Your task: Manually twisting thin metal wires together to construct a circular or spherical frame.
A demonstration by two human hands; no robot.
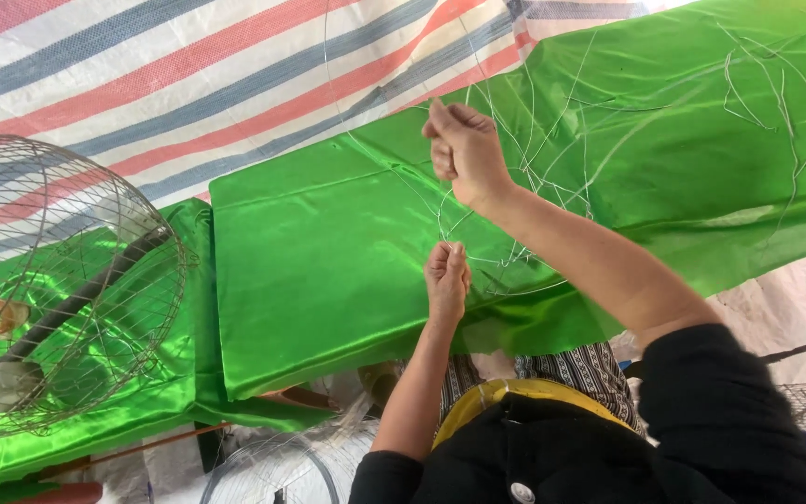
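A thin wire frame (515, 201) made of rings and spokes hangs over a table draped in shiny green cloth (328, 252). My right hand (464, 149) is raised, fingers pinched on a wire of the frame's large outer ring. My left hand (446, 275) is lower and nearer to me, closed on a wire at the small inner ring. Both hands hover just above the green cloth.
A finished round wire fan guard (58, 280) with a dark rod through it lies on green cloth at left. Loose wires (776, 93) lie at the far right. A striped tarp (188, 75) covers the ground beyond. Another wire ring (272, 471) sits below the table.
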